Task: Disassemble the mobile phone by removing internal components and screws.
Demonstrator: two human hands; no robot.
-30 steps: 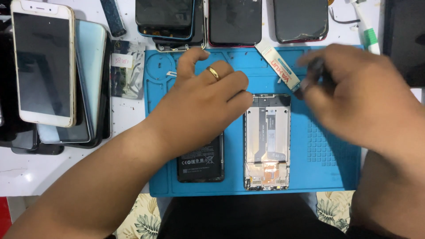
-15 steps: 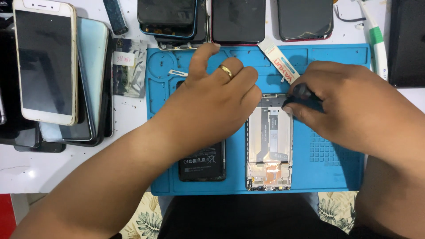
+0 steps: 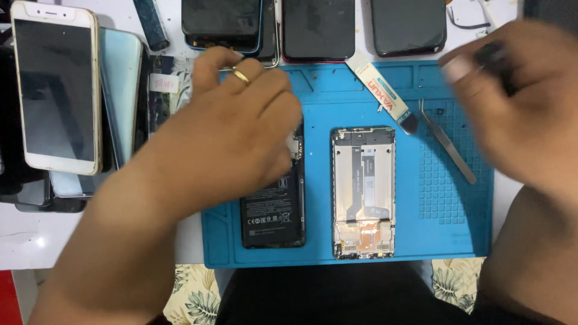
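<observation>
My left hand (image 3: 241,126), with a gold ring on one finger, lies over the top of a black phone back with a battery (image 3: 272,213), its fingers curled down onto it. Right beside that lies an opened phone frame (image 3: 363,192) with a bare metal plate and flex cable, untouched. My right hand (image 3: 512,102) is raised over the right part of the blue work mat (image 3: 457,241). It is blurred, with fingers closed on a small dark tool (image 3: 492,55). Metal tweezers (image 3: 448,144) lie on the mat below it.
A white flat pry tool (image 3: 385,96) lies at the mat's top. Several dark phones (image 3: 319,27) line the far edge. At the left, a white phone (image 3: 57,90) rests on a stack of others. A floral cloth (image 3: 192,295) shows below the table's front edge.
My right hand has lifted up and right off the phone frame, uncovering the tweezers. My left hand has shifted left from the frame's edge onto the black phone.
</observation>
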